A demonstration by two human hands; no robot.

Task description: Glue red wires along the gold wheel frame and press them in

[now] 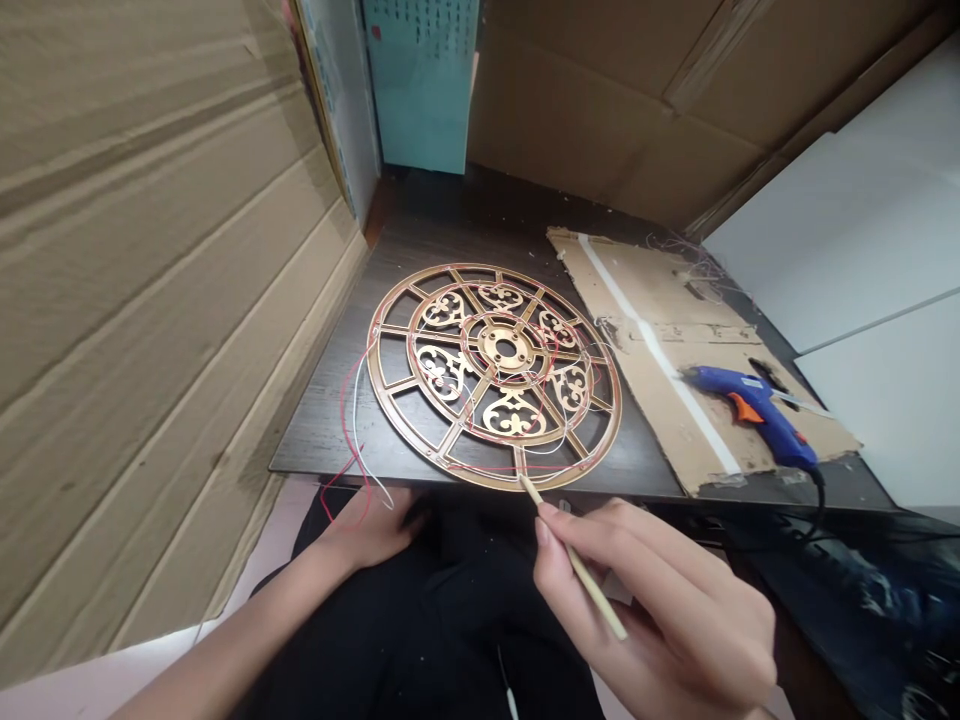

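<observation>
A round golden openwork frame (520, 455) with spokes and scrollwork lies flat on the dark table, red and white wires running along it. My right hand (660, 590) is closed on a thin pale wooden stick (596, 590). The stick's tip meets the frame's near rim, by a white wire. Below the table's front edge is my left hand (382, 520), close to my dark clothing, its fingers mostly hidden. Loose ends of a red wire (343, 400) and a white wire (355, 425) hang over the table edge near the left hand.
To the right, a blue glue gun (757, 405) with an orange trigger rests on a cardboard sheet (675, 310), its cord dropping over the edge. Thin wires (697, 265) are tangled behind it. Cardboard walls (150, 300) stand left and behind, and a white panel (862, 230) stands right.
</observation>
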